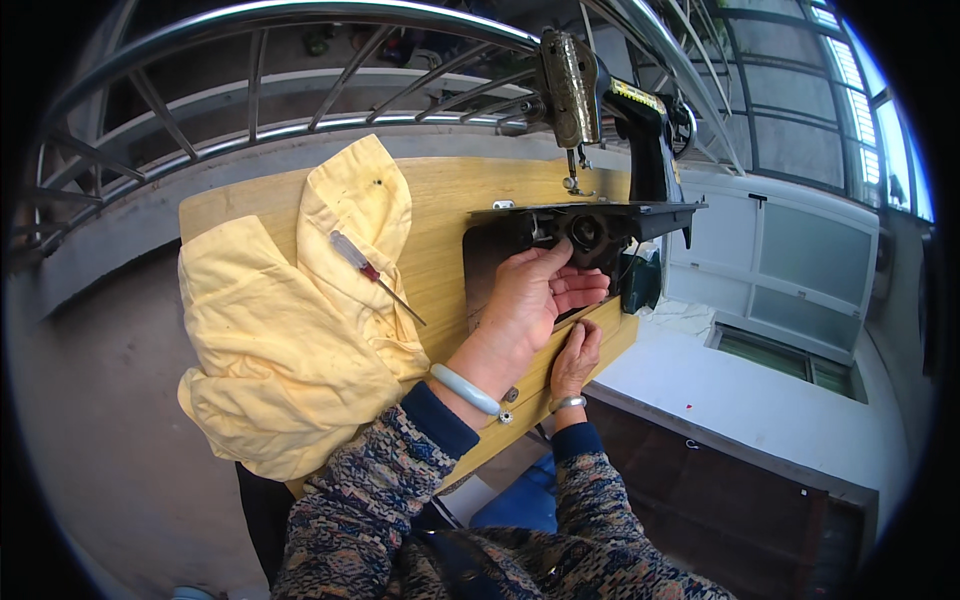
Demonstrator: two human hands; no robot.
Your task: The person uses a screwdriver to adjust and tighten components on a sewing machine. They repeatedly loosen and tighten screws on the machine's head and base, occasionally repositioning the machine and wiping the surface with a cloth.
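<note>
Steel railings (300, 110) curve behind a wooden worktop (440, 215) set on a balcony, with white walls and windows off to the right; a black sewing machine (610, 130) stands at the far right of the worktop, tipped back so that its flat bed (590, 210) is lifted and the mechanism beneath shows over a dark opening. The left hand (535, 300) reaches into that opening, fingers loosely curled and thumb up against the round part under the bed; whether it pinches anything there cannot be told. A pale bangle (465, 388) sits on that wrist. The right hand (577, 360) lies lower, fingers folded over the near edge of the worktop, gripping the edge only. A yellow cloth (290, 340) is heaped on the left half of the worktop, well apart from both hands; a screwdriver (370, 272) with a clear handle lies on top of it, tip pointing toward the machine.
</note>
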